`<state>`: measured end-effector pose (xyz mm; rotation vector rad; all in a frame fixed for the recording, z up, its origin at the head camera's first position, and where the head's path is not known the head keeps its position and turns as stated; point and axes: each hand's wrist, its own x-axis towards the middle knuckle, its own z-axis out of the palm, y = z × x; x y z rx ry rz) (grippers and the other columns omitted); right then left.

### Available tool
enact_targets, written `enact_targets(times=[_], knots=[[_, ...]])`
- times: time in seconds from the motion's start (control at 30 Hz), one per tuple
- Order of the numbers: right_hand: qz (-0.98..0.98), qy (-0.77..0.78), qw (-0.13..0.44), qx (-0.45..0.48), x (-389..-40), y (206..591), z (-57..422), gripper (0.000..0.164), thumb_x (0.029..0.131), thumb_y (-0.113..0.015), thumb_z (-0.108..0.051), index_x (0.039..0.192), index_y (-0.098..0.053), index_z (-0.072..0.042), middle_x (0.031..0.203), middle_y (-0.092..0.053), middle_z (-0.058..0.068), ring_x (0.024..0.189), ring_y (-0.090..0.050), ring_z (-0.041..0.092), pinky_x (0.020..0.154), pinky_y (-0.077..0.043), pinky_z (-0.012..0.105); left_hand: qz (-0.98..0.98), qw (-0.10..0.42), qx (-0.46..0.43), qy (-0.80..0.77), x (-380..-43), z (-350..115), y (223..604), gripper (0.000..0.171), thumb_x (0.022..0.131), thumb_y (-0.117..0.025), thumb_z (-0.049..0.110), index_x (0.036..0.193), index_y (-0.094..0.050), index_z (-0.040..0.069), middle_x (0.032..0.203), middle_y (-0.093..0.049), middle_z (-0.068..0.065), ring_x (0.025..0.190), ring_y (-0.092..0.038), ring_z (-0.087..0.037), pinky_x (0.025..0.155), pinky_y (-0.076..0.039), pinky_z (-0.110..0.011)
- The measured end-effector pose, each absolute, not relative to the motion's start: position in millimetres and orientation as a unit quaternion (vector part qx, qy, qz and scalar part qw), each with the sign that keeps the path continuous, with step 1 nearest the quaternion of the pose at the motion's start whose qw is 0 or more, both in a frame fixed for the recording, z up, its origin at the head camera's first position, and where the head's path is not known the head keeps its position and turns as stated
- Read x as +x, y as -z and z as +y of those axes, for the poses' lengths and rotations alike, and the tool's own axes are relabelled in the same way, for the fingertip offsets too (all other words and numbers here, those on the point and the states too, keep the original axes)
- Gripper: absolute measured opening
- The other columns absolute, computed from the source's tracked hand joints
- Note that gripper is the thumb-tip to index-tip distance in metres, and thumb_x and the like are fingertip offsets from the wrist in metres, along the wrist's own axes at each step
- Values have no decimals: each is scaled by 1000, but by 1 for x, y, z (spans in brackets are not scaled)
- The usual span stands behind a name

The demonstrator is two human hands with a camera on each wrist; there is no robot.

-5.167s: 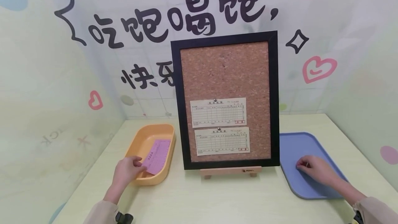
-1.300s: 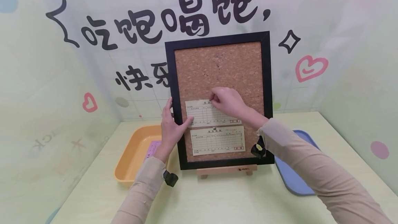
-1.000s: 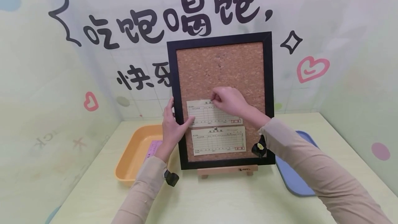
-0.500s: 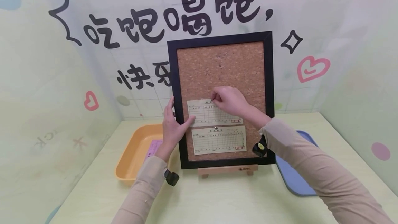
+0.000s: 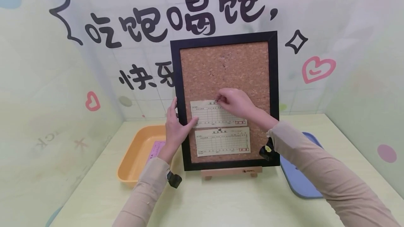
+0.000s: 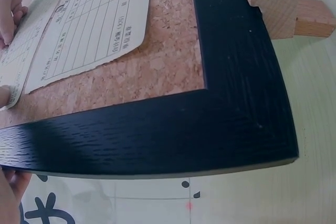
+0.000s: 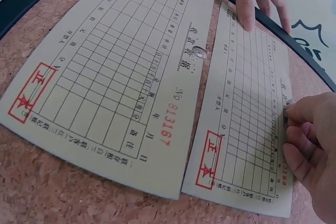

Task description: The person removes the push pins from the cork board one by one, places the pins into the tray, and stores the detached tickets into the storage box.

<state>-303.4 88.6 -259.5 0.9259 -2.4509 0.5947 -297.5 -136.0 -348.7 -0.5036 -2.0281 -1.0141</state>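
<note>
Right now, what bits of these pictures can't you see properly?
- Pin on the upper receipt: how far in it is; the right hand covers it, right wrist view.
- Purple slip: its right part, behind the left arm, head view.
- Blue tray: its right part, behind the right sleeve, head view.
- Wooden easel: its upper part, behind the framed corkboard, head view.

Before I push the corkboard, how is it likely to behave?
The corkboard probably won't flex much, given its thick black frame. It could tip back if pushed high, standing tall on a wooden stand, though the left hand gripping its edge should steady it.
</note>
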Motion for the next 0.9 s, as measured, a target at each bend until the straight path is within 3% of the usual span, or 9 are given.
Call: enact_targets(times=[0.3,0.9], knots=[[-904,-172,215,327,-300,256,86,13,86,-56,-5,95,-65,-5,87,-64,6,74,-58,15,66,-48,30,-802,394,-193,405,-297,-135,348,91,70,-78,27,142,-24,7,128,-43,-19,114,-44,-27,82,-44,-42],[-903,-169,241,314,-302,262,81,7,86,-56,-7,89,-63,-7,83,-62,4,69,-56,14,61,-46,29,-807,393,-189,399,-297,-135,348,91,71,-77,27,142,-24,6,128,-43,-20,113,-45,-28,83,-45,-43]])
